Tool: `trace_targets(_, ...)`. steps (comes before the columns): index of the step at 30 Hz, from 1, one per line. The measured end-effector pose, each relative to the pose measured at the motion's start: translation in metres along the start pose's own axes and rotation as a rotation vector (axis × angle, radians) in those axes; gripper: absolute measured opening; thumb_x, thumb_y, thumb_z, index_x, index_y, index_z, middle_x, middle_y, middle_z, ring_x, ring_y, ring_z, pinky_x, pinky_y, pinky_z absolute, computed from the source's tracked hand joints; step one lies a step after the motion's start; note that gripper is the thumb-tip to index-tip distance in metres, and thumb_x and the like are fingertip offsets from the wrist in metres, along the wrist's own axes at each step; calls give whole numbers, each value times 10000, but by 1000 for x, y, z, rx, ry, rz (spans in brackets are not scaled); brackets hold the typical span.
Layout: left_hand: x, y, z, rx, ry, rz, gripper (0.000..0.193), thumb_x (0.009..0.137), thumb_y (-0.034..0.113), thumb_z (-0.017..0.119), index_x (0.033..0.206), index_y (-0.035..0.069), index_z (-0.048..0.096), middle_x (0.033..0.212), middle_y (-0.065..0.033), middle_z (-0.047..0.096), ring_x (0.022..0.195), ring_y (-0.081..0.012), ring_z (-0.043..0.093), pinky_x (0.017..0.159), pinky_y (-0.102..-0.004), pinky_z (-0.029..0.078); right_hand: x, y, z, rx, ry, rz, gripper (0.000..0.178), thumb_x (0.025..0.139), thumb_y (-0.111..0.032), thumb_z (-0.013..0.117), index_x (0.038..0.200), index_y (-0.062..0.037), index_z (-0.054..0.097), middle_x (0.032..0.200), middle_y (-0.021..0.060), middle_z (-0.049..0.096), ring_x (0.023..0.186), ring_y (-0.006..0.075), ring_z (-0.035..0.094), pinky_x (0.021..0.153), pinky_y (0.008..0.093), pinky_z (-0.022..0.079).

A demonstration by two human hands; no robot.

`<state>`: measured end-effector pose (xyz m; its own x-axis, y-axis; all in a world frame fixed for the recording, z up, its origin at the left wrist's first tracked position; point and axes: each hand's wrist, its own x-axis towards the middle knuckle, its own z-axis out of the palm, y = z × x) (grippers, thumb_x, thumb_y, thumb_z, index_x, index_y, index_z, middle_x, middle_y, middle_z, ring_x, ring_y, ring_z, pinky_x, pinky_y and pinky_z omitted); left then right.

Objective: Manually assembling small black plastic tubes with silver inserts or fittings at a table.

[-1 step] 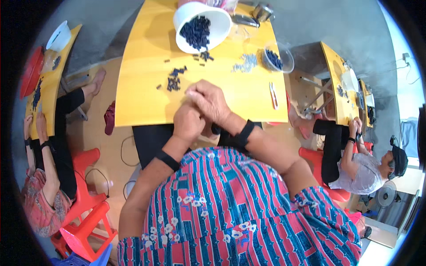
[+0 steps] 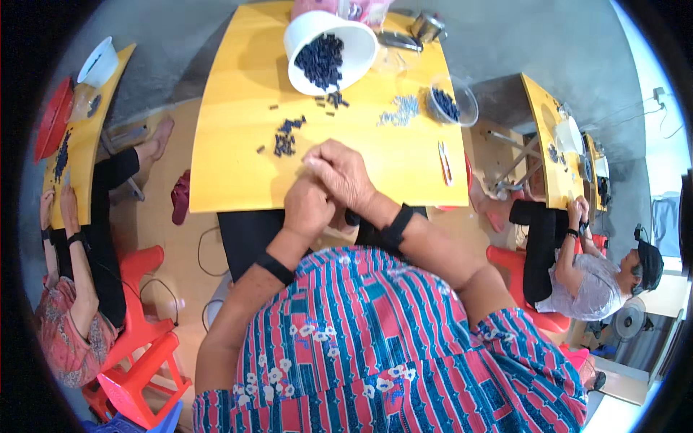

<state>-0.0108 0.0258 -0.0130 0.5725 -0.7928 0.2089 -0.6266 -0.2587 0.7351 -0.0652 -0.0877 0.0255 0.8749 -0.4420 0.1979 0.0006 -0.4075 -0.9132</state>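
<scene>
At the near edge of the yellow table, my left hand [image 2: 308, 205] and my right hand [image 2: 339, 172] are pressed together. The right lies partly over the left, and both have curled fingers. Whatever is between them, if anything, is hidden. Just beyond my hands lies a loose pile of short black pieces [image 2: 284, 144], small and tube-like. A tilted white tub [image 2: 366, 59] farther back holds many more, some spilled before its mouth. Small silvery pieces [image 2: 401, 111] are spread to the right. Beside them is a clear round container [image 2: 471, 107] with dark pieces inside.
Small scissors-like snips [image 2: 445, 163] with pale handles lie at the table's right side. A metal cup [image 2: 427, 27] and a dark flat object [image 2: 399, 41] stand at the back. People work at yellow tables on both sides. A red stool [image 2: 144, 375] is at lower left.
The table and its contents sit slightly lower in the picture, as the view has shifted a little. My hands stay together in the same pose.
</scene>
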Motion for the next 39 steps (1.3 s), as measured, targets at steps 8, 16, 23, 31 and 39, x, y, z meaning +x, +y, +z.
trace_targets(8,-1,3,-1,-255,33,-49,279,780,261,695,1006,100,670,910,-129,697,810,-365,662,674,-451,518,-3,-3,1,-172,-70,-133,225,856,-267,634,964,-70,635,931,143,596,932,350,566,848,413,478)
trace_targets(16,-3,-7,0,-139,6,46,419,801,206,705,1177,76,573,1064,-109,649,955,-326,642,757,-400,526,2,6,8,-228,-132,-170,370,879,-422,586,990,-72,630,919,141,591,911,354,556,835,427,471)
trace_targets(23,-3,-16,8,-100,-48,12,451,828,226,677,1235,85,545,1184,-132,600,1032,-307,624,808,-387,523,3,11,10,-219,-135,-154,495,883,-541,558,1006,-68,637,920,143,593,905,353,558,830,427,471)
trace_targets(31,-8,-18,9,-124,-62,-17,467,830,228,679,1250,77,544,1192,-134,603,1051,-301,624,820,-381,528,-4,12,12,-215,-94,-187,564,852,-603,576,1005,-64,644,903,147,585,879,355,556,814,427,471)
trace_targets(39,-5,-20,14,-123,7,-8,330,815,187,672,1109,41,634,984,-157,659,955,-347,633,823,-423,506,0,11,7,-242,-115,-267,392,828,-398,660,996,-45,650,924,162,604,893,368,564,822,423,482)
